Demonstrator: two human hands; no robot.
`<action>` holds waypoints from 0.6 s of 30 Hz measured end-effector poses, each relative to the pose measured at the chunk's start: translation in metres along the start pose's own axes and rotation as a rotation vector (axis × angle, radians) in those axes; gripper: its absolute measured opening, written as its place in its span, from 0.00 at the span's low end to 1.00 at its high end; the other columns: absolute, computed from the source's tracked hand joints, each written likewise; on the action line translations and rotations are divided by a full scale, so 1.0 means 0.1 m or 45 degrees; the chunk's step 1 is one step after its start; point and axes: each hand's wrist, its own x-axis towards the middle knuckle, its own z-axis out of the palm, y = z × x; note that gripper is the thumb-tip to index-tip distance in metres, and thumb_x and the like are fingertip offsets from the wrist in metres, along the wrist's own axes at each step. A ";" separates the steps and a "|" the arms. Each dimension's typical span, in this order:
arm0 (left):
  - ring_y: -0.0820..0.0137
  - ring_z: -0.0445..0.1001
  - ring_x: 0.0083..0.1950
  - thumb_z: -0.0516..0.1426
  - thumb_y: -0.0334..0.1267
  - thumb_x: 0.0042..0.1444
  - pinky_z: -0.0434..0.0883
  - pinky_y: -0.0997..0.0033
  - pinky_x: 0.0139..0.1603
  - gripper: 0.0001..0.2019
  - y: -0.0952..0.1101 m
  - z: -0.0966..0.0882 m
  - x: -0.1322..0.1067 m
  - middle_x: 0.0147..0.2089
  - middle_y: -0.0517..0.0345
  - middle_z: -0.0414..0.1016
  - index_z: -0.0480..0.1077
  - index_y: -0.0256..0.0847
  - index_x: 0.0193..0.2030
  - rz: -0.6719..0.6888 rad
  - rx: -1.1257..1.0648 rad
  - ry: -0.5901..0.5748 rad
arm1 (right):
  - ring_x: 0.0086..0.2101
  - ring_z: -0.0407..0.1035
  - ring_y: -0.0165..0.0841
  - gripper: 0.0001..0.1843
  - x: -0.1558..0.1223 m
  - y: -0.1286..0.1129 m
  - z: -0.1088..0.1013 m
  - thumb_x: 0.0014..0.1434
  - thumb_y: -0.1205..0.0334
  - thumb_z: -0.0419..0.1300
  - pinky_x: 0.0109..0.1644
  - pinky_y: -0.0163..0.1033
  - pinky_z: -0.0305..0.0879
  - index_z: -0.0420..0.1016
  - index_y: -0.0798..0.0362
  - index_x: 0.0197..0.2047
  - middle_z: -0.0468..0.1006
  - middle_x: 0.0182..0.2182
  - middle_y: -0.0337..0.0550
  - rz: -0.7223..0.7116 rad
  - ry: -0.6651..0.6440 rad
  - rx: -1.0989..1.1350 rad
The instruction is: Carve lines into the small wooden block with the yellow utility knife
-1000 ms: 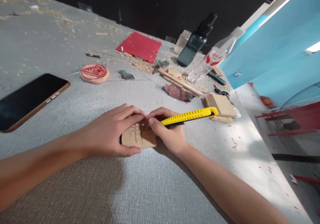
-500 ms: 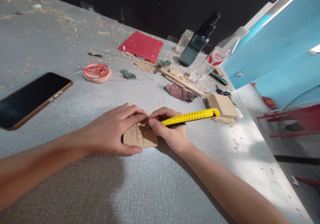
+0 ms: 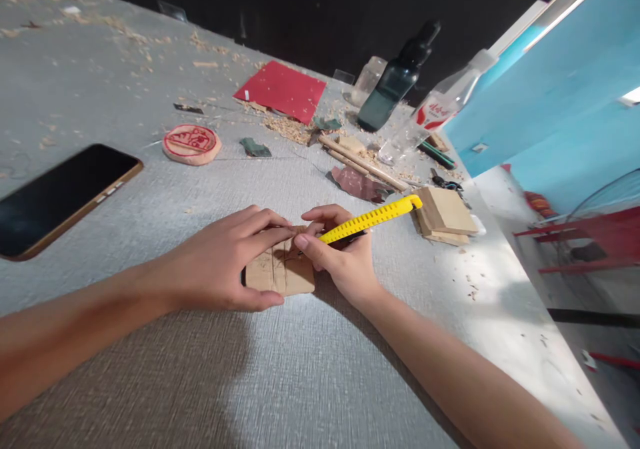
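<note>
A small flat wooden block (image 3: 283,277) with lines marked on its face lies on the grey table (image 3: 150,189). My left hand (image 3: 220,262) is closed round it, thumb at its near edge and fingers over its top. My right hand (image 3: 340,259) grips a yellow utility knife (image 3: 373,219) like a pen. The knife's tip rests on the block near my left fingertips, and its handle slants up to the right.
A black phone (image 3: 55,199) lies at the left. Farther back are a round carved wooden stamp (image 3: 191,143), a red sheet (image 3: 281,91), wood shavings, sticks, a dark bottle (image 3: 395,82), a clear bottle (image 3: 440,109) and a stack of wood pieces (image 3: 444,214). The table edge runs along the right.
My right hand has tilted the knife handle more steeply upward and drawn it slightly left. My left hand and the block have stayed put.
</note>
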 end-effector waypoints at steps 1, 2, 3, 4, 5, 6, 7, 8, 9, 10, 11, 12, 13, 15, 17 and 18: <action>0.55 0.70 0.68 0.69 0.52 0.59 0.69 0.53 0.68 0.36 0.00 0.00 0.00 0.68 0.54 0.70 0.64 0.52 0.72 0.007 0.005 0.006 | 0.19 0.64 0.23 0.19 0.00 0.01 -0.01 0.50 0.58 0.81 0.25 0.32 0.67 0.80 0.50 0.41 0.79 0.24 0.30 -0.003 0.022 -0.020; 0.55 0.70 0.68 0.69 0.52 0.59 0.69 0.53 0.68 0.37 -0.01 0.00 0.00 0.68 0.53 0.70 0.64 0.51 0.73 0.015 0.013 0.013 | 0.19 0.63 0.23 0.15 -0.01 0.01 -0.01 0.52 0.59 0.79 0.23 0.32 0.64 0.80 0.50 0.40 0.78 0.23 0.30 -0.013 0.063 -0.046; 0.55 0.71 0.68 0.68 0.52 0.59 0.69 0.53 0.68 0.37 -0.01 0.01 0.00 0.67 0.52 0.70 0.64 0.50 0.73 0.022 0.022 0.018 | 0.18 0.62 0.22 0.11 -0.01 0.02 -0.02 0.54 0.60 0.77 0.22 0.32 0.62 0.80 0.51 0.37 0.77 0.23 0.30 -0.031 0.119 -0.073; 0.55 0.71 0.68 0.68 0.53 0.59 0.69 0.53 0.68 0.38 -0.01 0.01 -0.01 0.67 0.51 0.70 0.64 0.49 0.73 0.027 0.031 0.022 | 0.18 0.60 0.22 0.08 -0.01 0.03 -0.02 0.56 0.62 0.74 0.21 0.31 0.59 0.80 0.51 0.35 0.75 0.22 0.30 -0.050 0.182 -0.098; 0.55 0.70 0.68 0.68 0.53 0.59 0.69 0.53 0.68 0.38 -0.02 0.01 -0.01 0.67 0.51 0.70 0.64 0.47 0.73 0.032 0.038 0.027 | 0.18 0.59 0.21 0.05 -0.02 0.03 -0.02 0.57 0.64 0.72 0.21 0.31 0.57 0.80 0.51 0.34 0.74 0.22 0.30 -0.066 0.239 -0.117; 0.54 0.70 0.68 0.68 0.54 0.59 0.69 0.53 0.68 0.38 -0.02 0.01 -0.01 0.68 0.50 0.69 0.64 0.47 0.72 0.038 0.043 0.031 | 0.18 0.57 0.21 0.03 -0.02 0.04 -0.02 0.58 0.66 0.70 0.20 0.31 0.56 0.80 0.51 0.33 0.73 0.21 0.29 -0.075 0.277 -0.130; 0.54 0.70 0.68 0.68 0.54 0.59 0.69 0.53 0.68 0.38 -0.02 0.02 -0.01 0.68 0.50 0.69 0.64 0.46 0.72 0.043 0.046 0.032 | 0.17 0.57 0.21 0.03 -0.02 0.04 -0.02 0.58 0.66 0.69 0.20 0.31 0.55 0.80 0.51 0.33 0.72 0.21 0.29 -0.078 0.286 -0.137; 0.54 0.70 0.67 0.68 0.54 0.59 0.69 0.53 0.68 0.38 -0.02 0.02 -0.02 0.68 0.50 0.69 0.64 0.47 0.72 0.047 0.047 0.031 | 0.17 0.57 0.22 0.03 -0.02 0.04 -0.02 0.58 0.66 0.69 0.20 0.31 0.55 0.81 0.51 0.33 0.71 0.20 0.29 -0.074 0.264 -0.139; 0.55 0.71 0.67 0.68 0.54 0.60 0.69 0.53 0.67 0.37 -0.02 0.02 -0.02 0.67 0.50 0.69 0.64 0.48 0.72 0.049 0.047 0.032 | 0.17 0.57 0.22 0.03 -0.02 0.04 -0.02 0.58 0.64 0.70 0.20 0.32 0.55 0.81 0.51 0.32 0.71 0.19 0.29 -0.071 0.217 -0.135; 0.55 0.71 0.67 0.68 0.54 0.60 0.70 0.53 0.66 0.37 -0.02 0.02 -0.02 0.67 0.51 0.69 0.64 0.49 0.72 0.051 0.044 0.033 | 0.17 0.58 0.23 0.05 -0.02 0.03 -0.01 0.59 0.62 0.71 0.20 0.32 0.56 0.81 0.51 0.32 0.71 0.18 0.29 -0.066 0.158 -0.128; 0.55 0.71 0.66 0.68 0.53 0.60 0.70 0.53 0.66 0.37 -0.02 0.02 -0.02 0.67 0.52 0.69 0.63 0.50 0.72 0.050 0.041 0.033 | 0.17 0.59 0.23 0.08 -0.02 0.03 -0.01 0.59 0.59 0.72 0.21 0.32 0.58 0.81 0.51 0.31 0.71 0.18 0.30 -0.059 0.094 -0.121; 0.56 0.71 0.66 0.69 0.53 0.59 0.70 0.53 0.65 0.37 -0.02 0.02 -0.02 0.67 0.52 0.69 0.63 0.50 0.72 0.050 0.039 0.034 | 0.17 0.60 0.24 0.10 -0.02 0.04 -0.01 0.59 0.57 0.73 0.22 0.33 0.59 0.82 0.51 0.31 0.72 0.18 0.31 -0.054 0.039 -0.119; 0.56 0.71 0.66 0.69 0.52 0.59 0.71 0.54 0.65 0.37 -0.02 0.02 -0.02 0.67 0.53 0.69 0.64 0.51 0.72 0.049 0.039 0.036 | 0.18 0.61 0.24 0.11 -0.02 0.04 0.00 0.59 0.55 0.74 0.22 0.34 0.61 0.82 0.52 0.31 0.74 0.19 0.33 -0.051 0.005 -0.122; 0.57 0.71 0.66 0.69 0.52 0.59 0.71 0.54 0.65 0.36 -0.02 0.02 -0.02 0.67 0.54 0.69 0.64 0.50 0.71 0.050 0.043 0.042 | 0.20 0.64 0.25 0.10 -0.02 0.04 0.00 0.58 0.55 0.74 0.25 0.35 0.64 0.84 0.51 0.32 0.76 0.21 0.34 -0.062 0.018 -0.147; 0.56 0.70 0.67 0.69 0.52 0.59 0.70 0.53 0.67 0.37 -0.02 0.02 -0.01 0.67 0.53 0.69 0.64 0.50 0.72 0.053 0.046 0.047 | 0.22 0.66 0.27 0.06 -0.03 0.05 0.00 0.57 0.59 0.73 0.27 0.35 0.66 0.84 0.51 0.33 0.76 0.22 0.34 -0.087 0.114 -0.184; 0.56 0.70 0.67 0.68 0.52 0.60 0.70 0.52 0.68 0.38 -0.02 0.03 -0.01 0.68 0.52 0.69 0.63 0.50 0.73 0.053 0.045 0.051 | 0.23 0.67 0.27 0.04 -0.03 0.05 0.00 0.57 0.60 0.72 0.28 0.35 0.66 0.84 0.50 0.33 0.75 0.21 0.34 -0.094 0.170 -0.203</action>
